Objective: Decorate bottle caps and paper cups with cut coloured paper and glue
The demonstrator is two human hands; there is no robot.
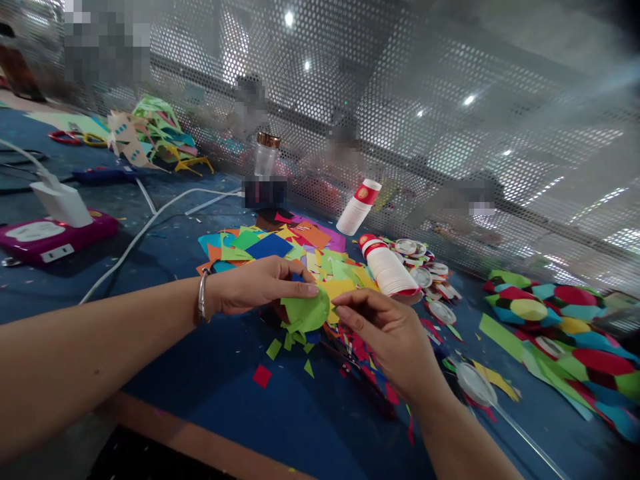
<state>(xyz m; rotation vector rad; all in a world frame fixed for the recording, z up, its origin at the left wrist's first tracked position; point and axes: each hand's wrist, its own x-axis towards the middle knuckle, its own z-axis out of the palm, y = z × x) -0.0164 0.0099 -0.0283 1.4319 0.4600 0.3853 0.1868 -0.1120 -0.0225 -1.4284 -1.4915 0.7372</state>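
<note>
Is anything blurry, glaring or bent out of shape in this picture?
Head view throughout: bright spots glare across the perforated screen; the colourful shapes look stretched and smeared toward the right edge; pixelated patches hide parts of the background; the green paper in the left hand looks clearer.

No text legible. Round emblem (365, 193) on red band (374, 195) of paper cup stack (351, 217) beyond right hand (387, 333): unreadable.

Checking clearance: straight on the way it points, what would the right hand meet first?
The right hand would likely meet the green paper in the left hand; any gap is unclear.
</note>
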